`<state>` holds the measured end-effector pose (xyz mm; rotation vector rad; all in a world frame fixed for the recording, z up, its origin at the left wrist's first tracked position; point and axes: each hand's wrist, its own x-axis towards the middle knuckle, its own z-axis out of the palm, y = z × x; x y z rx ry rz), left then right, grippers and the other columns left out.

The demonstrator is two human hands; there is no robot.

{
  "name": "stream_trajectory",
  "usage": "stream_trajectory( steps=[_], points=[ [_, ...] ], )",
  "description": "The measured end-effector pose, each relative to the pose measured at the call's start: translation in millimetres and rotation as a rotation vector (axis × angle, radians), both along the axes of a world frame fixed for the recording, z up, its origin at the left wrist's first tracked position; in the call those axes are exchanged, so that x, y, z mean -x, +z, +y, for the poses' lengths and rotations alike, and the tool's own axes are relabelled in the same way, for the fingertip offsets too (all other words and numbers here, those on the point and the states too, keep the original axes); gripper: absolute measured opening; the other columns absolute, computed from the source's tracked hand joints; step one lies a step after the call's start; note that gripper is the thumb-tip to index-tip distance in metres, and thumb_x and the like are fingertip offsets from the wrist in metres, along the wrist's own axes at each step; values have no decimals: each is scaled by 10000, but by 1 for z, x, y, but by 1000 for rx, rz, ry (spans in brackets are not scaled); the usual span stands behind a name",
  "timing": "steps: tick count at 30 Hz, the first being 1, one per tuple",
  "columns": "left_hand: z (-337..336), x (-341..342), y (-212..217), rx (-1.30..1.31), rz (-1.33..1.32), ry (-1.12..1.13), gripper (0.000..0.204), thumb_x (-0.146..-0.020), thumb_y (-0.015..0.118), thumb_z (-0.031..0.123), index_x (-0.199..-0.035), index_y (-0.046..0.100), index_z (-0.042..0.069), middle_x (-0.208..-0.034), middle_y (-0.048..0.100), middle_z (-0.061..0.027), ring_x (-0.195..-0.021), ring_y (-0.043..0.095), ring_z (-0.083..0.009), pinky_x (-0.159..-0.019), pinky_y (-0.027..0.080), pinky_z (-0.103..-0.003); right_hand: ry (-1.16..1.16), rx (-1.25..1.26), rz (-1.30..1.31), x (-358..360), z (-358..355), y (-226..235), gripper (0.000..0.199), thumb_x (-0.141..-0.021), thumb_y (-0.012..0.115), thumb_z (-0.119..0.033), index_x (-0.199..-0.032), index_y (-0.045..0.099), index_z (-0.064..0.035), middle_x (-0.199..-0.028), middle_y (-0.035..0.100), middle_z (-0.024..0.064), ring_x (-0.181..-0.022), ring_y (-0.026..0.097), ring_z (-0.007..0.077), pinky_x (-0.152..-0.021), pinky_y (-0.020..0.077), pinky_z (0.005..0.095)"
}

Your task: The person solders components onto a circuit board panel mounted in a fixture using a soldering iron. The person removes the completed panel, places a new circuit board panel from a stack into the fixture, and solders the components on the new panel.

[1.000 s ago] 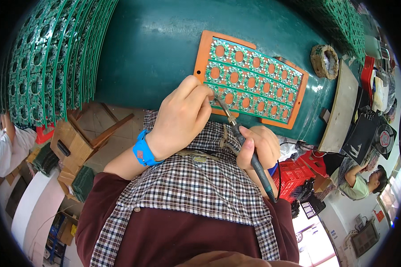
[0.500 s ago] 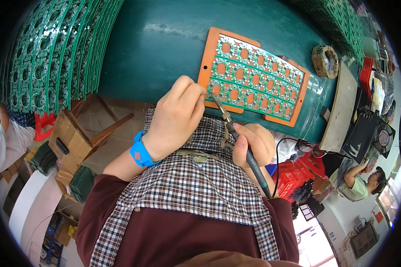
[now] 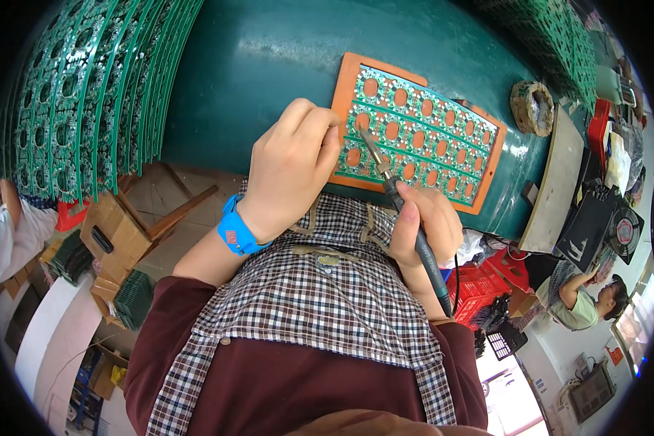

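Evidently, the fingers of the right hand (image 3: 430, 224) are clamped on the soldering iron (image 3: 426, 254), while those of the left hand (image 3: 295, 163) pinch together by the left rim of the orange tray (image 3: 346, 80) — around what, I cannot tell. Near the iron's tip, the circuit panel (image 3: 429, 143) lies in that tray on the counter (image 3: 269, 80), looking light, stiff and fragile, best taken by its edges. The counter's front edge runs close — more room stretches leftward, to the stacked green panels (image 3: 94, 94), than rightward, to the brown ring-shaped holder (image 3: 516, 109).
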<state>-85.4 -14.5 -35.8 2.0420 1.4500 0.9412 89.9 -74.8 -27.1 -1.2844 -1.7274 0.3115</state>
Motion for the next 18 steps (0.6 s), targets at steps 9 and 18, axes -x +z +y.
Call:
stream_trajectory(
  steps=[9, 18],
  points=[
    [8, 7, 9, 76, 17, -116, 97, -781, 642, 18, -857, 583, 34, -773, 519, -70, -669, 581, -249, -583, 479, -344, 23, -22, 27, 3, 7, -5, 111, -759, 637, -49, -846, 675, 9, -635, 605, 77, -497, 572, 178, -450, 441, 273],
    [14, 11, 14, 90, -13, -34, 90, -782, 635, 8, -840, 575, 40, -766, 538, -82, -639, 574, -255, -570, 469, -342, 49, 9, 48, -6, 13, 2, 109, -780, 618, -69, -816, 666, 22, -625, 605, 85, -483, 556, 184, -435, 415, 280]
  ],
)
